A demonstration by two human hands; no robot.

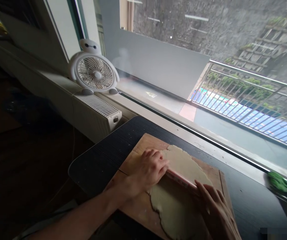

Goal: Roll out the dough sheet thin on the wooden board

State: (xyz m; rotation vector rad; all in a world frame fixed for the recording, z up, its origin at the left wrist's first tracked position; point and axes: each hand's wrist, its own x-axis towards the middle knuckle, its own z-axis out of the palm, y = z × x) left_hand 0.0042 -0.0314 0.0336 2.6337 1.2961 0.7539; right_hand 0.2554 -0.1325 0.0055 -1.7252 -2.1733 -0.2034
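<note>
As we apparently roll dough (172, 206), our left hand (154, 166) clasps the pink roller (182, 180); our right hand (214, 201) touches it, grip unclear, and even pressure seems needed next.

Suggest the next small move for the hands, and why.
Probably roll the pink roller toward the near side of the dough, pressing evenly. It lies across the dough with the left hand at one end and the right hand at the other, and dough extends on both sides of it, ragged along the left edge. Thickness can't be judged from here.
</note>
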